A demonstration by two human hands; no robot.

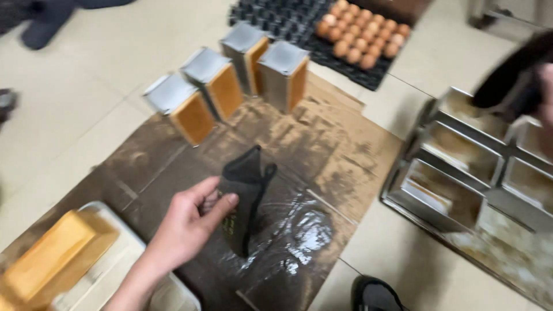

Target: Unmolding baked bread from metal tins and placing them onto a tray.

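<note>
The left hand (190, 222) has its fingers pinched on a black glove (246, 196), limp and creased, hanging over greasy brown cardboard (322, 150) (four loaf tins (227, 80) stand tipped beyond it). The right hand (544, 86), blurred at the frame edge, seems closed on another dark glove (510, 75) above a strapped baking tin set (461, 173).

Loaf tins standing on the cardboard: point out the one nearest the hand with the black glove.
The leftmost loaf tin, at the row's near end; the other three stand farther back.
</note>
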